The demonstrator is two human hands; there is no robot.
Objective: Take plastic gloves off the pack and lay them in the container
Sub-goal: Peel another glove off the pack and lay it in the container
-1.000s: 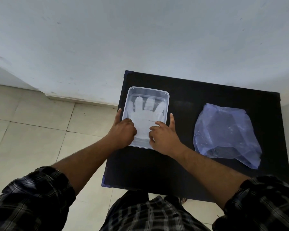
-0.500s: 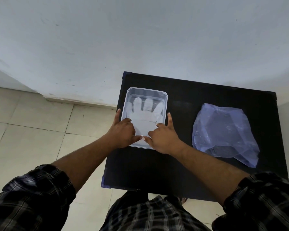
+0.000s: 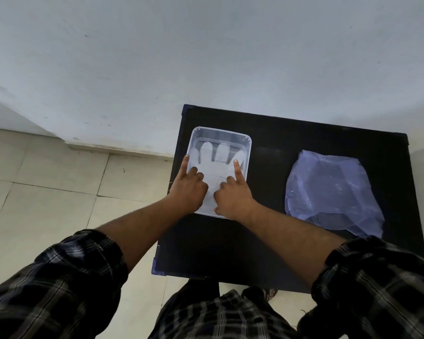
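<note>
A clear plastic container [image 3: 245, 138] sits on the left part of a black table [image 3: 267, 236]. A translucent plastic glove [image 3: 217, 172] lies flat inside it, fingers pointing away from me. My left hand [image 3: 187, 185] rests on the glove's left side, its thumb on the container's left rim. My right hand [image 3: 233, 194] presses on the glove's right side with the index finger stretched forward. Both hands lie on the glove, fingers apart, gripping nothing. The glove pack [image 3: 328, 192], a crumpled bluish plastic bag, lies on the table to the right.
The table stands against a white wall [image 3: 206, 57]. Beige floor tiles [image 3: 47, 187] lie to the left of the table. My checked sleeves frame the bottom of the view.
My fingers have slid forward over the glove. The right index finger now stretches further toward the glove's fingers. The container and the pack have stayed in place.
</note>
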